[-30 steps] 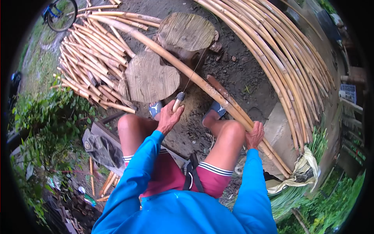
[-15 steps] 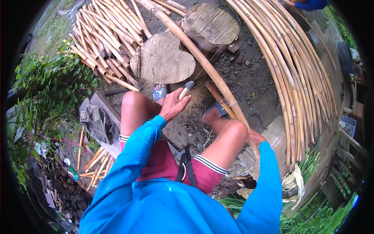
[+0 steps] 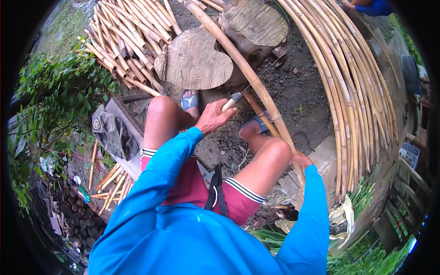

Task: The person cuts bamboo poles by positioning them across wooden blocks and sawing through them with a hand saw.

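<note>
My left hand point(image 3: 215, 116) is wrapped round the pale handle of a long thin blade point(image 3: 232, 101), which reaches up and right to the bamboo pole. The long bamboo pole point(image 3: 250, 75) runs from the top, beside the heart-shaped stump point(image 3: 195, 59), down past my right knee. My right hand point(image 3: 300, 159) grips this pole near its lower end; its fingers are partly hidden. Under the pole, a shorter reddish-brown piece point(image 3: 256, 107) slants beside my sandalled foot.
Cut bamboo pieces point(image 3: 133, 41) are heaped at upper left. Long poles point(image 3: 343, 91) lie in a curved row on the right. Another stump point(image 3: 254, 23) stands at the top. A camouflage cloth point(image 3: 114, 135) rests at left. A co-worker's blue sleeve point(image 3: 373, 8) shows at upper right.
My view has shifted, bringing a co-worker's arm into sight. My left hand has moved the blade up and right. My right hand and the pole's lower end have separated from the shorter piece's lower end.
</note>
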### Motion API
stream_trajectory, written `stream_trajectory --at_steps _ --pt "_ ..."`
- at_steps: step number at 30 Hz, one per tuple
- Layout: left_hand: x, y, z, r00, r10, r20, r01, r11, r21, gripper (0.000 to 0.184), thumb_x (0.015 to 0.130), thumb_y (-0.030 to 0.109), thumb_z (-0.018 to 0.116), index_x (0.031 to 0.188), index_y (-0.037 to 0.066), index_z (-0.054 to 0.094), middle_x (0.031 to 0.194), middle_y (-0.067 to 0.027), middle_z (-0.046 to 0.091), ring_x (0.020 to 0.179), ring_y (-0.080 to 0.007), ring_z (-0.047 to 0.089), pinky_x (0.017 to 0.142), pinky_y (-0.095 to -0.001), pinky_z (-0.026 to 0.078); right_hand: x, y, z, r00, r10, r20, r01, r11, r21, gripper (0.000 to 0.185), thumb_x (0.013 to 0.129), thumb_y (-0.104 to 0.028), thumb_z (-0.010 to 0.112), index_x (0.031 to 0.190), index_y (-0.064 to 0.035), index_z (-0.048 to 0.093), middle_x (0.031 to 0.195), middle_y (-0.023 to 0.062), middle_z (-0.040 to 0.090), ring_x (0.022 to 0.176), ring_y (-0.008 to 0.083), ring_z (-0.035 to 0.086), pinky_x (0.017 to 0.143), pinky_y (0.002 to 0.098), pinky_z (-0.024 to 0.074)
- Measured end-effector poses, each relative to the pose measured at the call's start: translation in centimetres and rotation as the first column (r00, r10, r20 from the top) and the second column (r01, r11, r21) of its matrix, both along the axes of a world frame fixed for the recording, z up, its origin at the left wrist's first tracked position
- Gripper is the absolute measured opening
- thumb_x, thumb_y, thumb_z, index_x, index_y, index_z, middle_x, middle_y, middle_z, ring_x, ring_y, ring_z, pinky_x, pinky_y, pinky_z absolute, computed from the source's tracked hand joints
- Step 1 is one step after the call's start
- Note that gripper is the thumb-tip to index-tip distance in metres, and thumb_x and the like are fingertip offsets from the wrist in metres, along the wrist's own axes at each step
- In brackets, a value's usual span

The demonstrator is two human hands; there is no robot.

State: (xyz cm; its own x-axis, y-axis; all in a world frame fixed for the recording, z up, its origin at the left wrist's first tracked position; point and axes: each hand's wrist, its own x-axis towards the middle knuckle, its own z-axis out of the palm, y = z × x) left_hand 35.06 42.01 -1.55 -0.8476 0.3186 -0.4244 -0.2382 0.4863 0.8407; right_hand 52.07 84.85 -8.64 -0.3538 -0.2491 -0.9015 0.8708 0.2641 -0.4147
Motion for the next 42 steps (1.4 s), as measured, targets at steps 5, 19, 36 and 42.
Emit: stream_trajectory --at_steps 5,19,36,42 --pt "-0.1 0.0 0.6 1.000 0.020 0.022 -0.021 0.999 0.026 0.038 0.088 0.036 0.064 0.086 0.000 0.056 0.066 -0.0149 0.059 0.061 -0.0235 0.060 0.058 -0.0410 0.045 -0.5 -4.0 3.6 0.923 0.108 -0.369 0.056 0.912 0.407 0.038 0.067 -0.026 0.076 0.092 0.0004 0.068 0.085 0.0134 0.070 0.082 0.0276 0.066 0.075 0.0397 0.0499" --pt "0.0 -0.1 0.6 0.995 0.054 -0.078 -0.045 0.992 0.117 0.030 0.088 0.030 0.066 0.085 0.002 0.056 0.061 -0.0048 0.051 0.056 -0.0134 0.050 0.052 -0.0338 0.039 3.2 -9.8 6.0 0.740 0.483 -0.468 0.457 0.148 0.877 0.041 0.070 -0.027 0.077 0.094 -0.0046 0.051 0.090 0.0184 0.060 0.089 0.0422 0.059 0.075 0.0523 0.0467" --pt "0.3 -0.9 1.0 0.985 0.164 -0.054 -0.157 0.981 0.118 0.024 0.087 0.022 0.069 0.090 0.001 0.059 0.063 -0.0026 0.049 0.060 -0.0092 0.045 0.052 -0.0323 0.039 -1.2 0.4 3.8 0.977 -0.126 0.173 0.113 0.990 0.087 0.060 0.071 -0.046 0.083 0.110 -0.0030 0.067 0.092 0.0087 0.070 0.084 0.0208 0.067 0.079 0.0346 0.0532" --pt "0.3 -0.8 -1.1 0.987 0.163 0.000 -0.162 0.983 0.090 0.022 0.088 0.025 0.067 0.089 0.004 0.059 0.063 0.0006 0.049 0.058 -0.0094 0.043 0.052 -0.0297 0.037 -2.4 -2.2 8.5 0.921 -0.326 0.213 0.313 0.945 0.094 0.063 0.068 -0.039 0.088 0.105 0.0046 0.064 0.088 0.0156 0.069 0.078 0.0248 0.070 0.076 0.0364 0.0597"
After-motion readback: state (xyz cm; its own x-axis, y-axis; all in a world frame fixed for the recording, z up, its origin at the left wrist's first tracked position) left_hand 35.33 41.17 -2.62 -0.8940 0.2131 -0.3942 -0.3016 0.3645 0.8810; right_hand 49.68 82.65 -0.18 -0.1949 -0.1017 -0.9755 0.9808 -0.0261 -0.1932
